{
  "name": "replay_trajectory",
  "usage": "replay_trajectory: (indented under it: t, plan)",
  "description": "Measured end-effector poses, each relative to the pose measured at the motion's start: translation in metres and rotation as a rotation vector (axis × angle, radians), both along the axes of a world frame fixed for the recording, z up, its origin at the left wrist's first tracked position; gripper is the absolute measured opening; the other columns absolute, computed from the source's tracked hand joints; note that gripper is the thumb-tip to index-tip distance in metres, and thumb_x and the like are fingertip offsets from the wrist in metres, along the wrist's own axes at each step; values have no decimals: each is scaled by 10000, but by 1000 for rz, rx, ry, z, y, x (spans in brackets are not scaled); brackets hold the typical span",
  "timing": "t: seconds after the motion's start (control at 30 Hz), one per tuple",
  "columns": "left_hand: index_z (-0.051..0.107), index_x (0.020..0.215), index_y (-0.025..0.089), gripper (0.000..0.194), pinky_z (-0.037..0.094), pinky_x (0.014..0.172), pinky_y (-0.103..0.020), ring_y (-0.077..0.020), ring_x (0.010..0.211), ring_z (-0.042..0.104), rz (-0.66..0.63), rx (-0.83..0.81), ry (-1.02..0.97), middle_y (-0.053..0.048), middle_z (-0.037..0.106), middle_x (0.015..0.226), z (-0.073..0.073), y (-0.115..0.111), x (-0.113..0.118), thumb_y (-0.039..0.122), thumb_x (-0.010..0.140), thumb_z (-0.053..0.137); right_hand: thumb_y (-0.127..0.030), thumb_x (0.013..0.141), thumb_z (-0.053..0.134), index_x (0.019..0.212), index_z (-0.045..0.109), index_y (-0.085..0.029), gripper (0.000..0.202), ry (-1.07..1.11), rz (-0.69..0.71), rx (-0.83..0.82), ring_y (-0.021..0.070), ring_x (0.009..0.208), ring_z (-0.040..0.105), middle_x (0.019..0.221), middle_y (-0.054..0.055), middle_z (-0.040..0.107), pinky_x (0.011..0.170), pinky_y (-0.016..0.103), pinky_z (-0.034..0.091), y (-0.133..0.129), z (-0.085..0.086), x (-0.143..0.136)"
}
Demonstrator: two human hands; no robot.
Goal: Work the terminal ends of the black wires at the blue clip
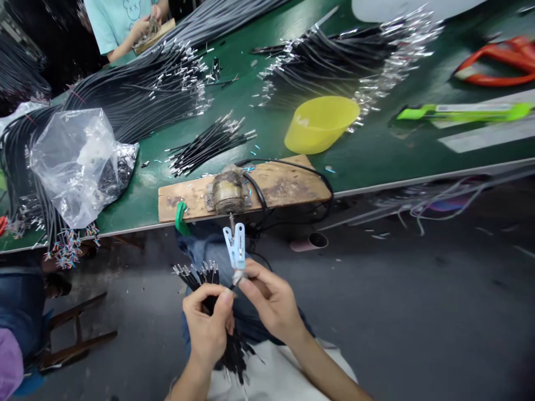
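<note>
My left hand (205, 328) is closed around a bundle of short black cables (238, 356) with stripped silvery ends, held above my lap. One cable leads from it toward my right hand (273, 305). That hand is closed in a pinch on the cable's whitish-silver tip (238, 277), just below a light-blue plastic clothespin (235, 248). The clothespin sits on the shaft of a small, worn motor (228, 189). A wooden board (288, 181) at the table's edge carries the motor. A green clamp-like piece (181, 217) grips the board's front edge.
On the green table (376, 161) lie cable piles (334, 61), a short bundle (209, 145), a yellow ring-shaped tub (321, 125), a plastic bag (79, 167), orange-handled scissors (497, 61) and a green cutter (463, 112). Across it, a person (121, 28) works. A stool (77, 334) stands left.
</note>
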State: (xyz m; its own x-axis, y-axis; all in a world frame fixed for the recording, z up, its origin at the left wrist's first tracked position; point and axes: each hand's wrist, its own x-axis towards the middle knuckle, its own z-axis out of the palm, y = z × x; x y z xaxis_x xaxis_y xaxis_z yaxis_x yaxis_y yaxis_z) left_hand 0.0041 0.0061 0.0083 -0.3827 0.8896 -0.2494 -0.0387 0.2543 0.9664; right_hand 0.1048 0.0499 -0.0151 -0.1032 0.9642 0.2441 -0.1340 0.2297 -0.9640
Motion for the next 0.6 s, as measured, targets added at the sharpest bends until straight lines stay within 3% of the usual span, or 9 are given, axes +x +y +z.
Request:
replay_trajectory:
  t: [0.17, 0.33, 0.47, 0.6]
  plan:
    - [604, 542, 149, 378, 262, 299, -177, -44, 280, 318, -43, -85, -199, 59, 395, 339, -2, 0, -1, 495, 663, 692, -418, 771, 626, 825, 619, -205, 219, 265, 15, -304, 146, 663, 642, 730, 30, 685, 617, 230, 525, 3, -2, 3]
    - [560, 525, 179, 442, 245, 288, -190, -41, 280, 253, -121, -139, -302, 78, 310, 346, -3, 0, -3, 594, 621, 677, -360, 652, 749, 806, 629, -191, 259, 268, 134, -460, 176, 647, 702, 699, 50, 738, 619, 238, 569, 3, 3, 8]
    - [570, 531, 185, 376, 289, 337, -212, -67, 299, 333, -82, -39, -96, 49, 404, 340, 1, -2, -1, 518, 680, 660, -278, 697, 710, 806, 643, -185, 159, 167, 42, -373, 183, 635, 705, 702, 56, 735, 605, 247, 577, 2, 8, 8]
    - [663, 573, 182, 201, 478, 548, -277, -136, 473, 559, 63, 68, 254, -1, 634, 506, 8, -3, 2, 352, 678, 690, -206, 709, 673, 793, 653, -195, 87, 53, -247, -164, 179, 633, 689, 707, 47, 714, 622, 269, 574, 1, 10, 6]
